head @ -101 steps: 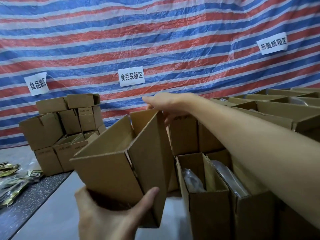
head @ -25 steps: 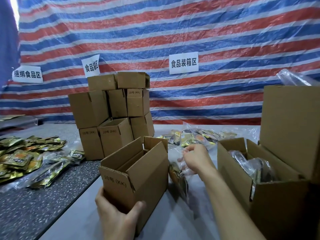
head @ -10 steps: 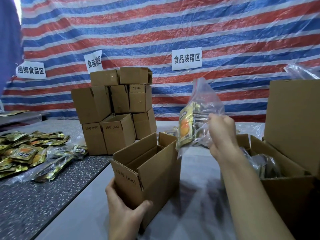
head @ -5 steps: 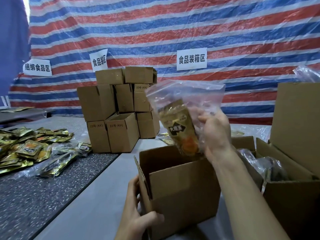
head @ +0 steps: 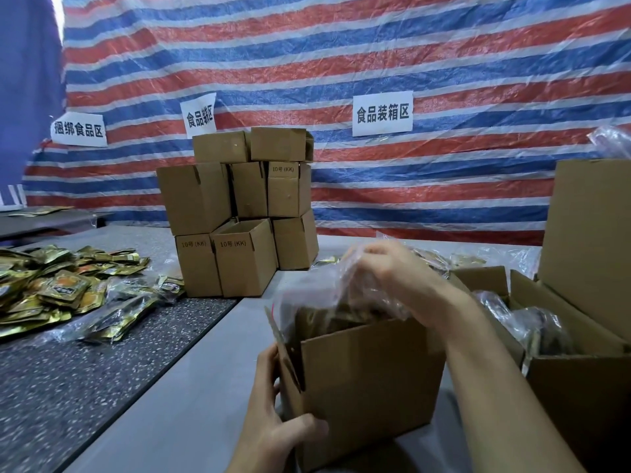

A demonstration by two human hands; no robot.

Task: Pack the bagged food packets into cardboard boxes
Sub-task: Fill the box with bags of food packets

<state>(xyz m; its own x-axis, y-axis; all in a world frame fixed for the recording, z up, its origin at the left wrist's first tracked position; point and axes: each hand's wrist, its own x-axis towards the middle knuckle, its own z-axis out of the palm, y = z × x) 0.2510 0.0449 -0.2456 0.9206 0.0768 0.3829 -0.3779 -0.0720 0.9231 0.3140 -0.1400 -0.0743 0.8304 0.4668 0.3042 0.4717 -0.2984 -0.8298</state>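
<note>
An open cardboard box (head: pixel 368 380) stands on the grey table right in front of me. My left hand (head: pixel 273 425) grips its near left corner, thumb on the front wall. My right hand (head: pixel 392 271) holds the top of a clear plastic bag of food packets (head: pixel 324 298) that sits partly down inside the box opening. The bag's lower part is hidden by the box walls.
A stack of small cardboard boxes (head: pixel 239 213) stands behind, one open on top. Loose gold food packets (head: pixel 61 291) lie heaped on the dark speckled surface at left. An open box holding bagged packets (head: pixel 532 329) and a taller box (head: pixel 590 240) stand at right.
My right hand has lowered the bag of packets from above the box down into its opening. My left hand keeps its grip on the box corner.
</note>
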